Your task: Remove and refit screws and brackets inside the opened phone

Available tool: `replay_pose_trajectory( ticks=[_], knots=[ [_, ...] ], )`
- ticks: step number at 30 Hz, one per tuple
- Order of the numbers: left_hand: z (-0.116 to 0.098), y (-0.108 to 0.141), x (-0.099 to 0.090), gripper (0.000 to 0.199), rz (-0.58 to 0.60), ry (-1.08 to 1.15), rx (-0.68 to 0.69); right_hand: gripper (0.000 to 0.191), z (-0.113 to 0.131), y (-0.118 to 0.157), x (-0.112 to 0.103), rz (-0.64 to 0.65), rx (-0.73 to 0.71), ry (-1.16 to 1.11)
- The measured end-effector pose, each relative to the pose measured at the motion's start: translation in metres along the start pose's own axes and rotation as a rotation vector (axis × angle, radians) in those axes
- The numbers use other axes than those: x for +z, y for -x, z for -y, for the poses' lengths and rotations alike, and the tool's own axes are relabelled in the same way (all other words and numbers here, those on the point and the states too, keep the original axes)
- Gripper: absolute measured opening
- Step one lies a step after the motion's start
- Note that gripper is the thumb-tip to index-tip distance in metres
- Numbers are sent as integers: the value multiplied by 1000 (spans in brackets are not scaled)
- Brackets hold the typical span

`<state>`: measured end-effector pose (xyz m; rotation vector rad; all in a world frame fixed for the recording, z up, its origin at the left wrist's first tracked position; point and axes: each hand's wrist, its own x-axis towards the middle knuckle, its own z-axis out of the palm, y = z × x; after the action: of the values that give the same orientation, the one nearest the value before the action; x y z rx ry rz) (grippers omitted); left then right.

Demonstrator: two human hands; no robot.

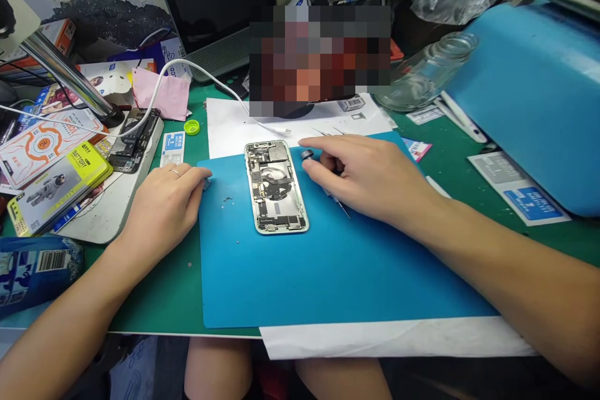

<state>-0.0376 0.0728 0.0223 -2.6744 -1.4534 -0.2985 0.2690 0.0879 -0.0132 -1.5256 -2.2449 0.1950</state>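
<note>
On the blue mat (328, 275) lies an opened phone (276, 187), its metal frame and inner boards exposed, with a round dark part in the middle. My right hand (365, 175) is just right of the phone, closed around a precision screwdriver (307, 155); its knurled end shows by the thumb and its thin shaft points down toward the mat. At the mat's left edge rests my left hand (171, 197), wearing a ring, fingers pinched together at something small and greyish that I cannot make out. Several tiny screws (227, 199) lie between that hand and the phone.
Left are a yellow battery box (59, 187), another dismantled phone (134, 140), a lamp pole (70, 72) and a blue packet (40, 272). A white cable (162, 75) arches to the white paper (225, 125). Behind stand a dark screen (215, 0) and glass jar (426, 75).
</note>
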Motion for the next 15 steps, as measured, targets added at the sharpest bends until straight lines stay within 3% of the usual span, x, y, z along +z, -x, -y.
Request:
replay_pose_trajectory(
  ticks=[6,10,15],
  knots=[
    [-9,-4,-2,27,-44,457,-144,37,3,2,-2,-93,-55,46],
    [-18,-5,-3,27,6,778,-239,37,10,4,-7,-135,-109,21],
    [-22,-4,-1,19,77,1074,-373,33,20,9,-11,-185,-276,40]
  ],
)
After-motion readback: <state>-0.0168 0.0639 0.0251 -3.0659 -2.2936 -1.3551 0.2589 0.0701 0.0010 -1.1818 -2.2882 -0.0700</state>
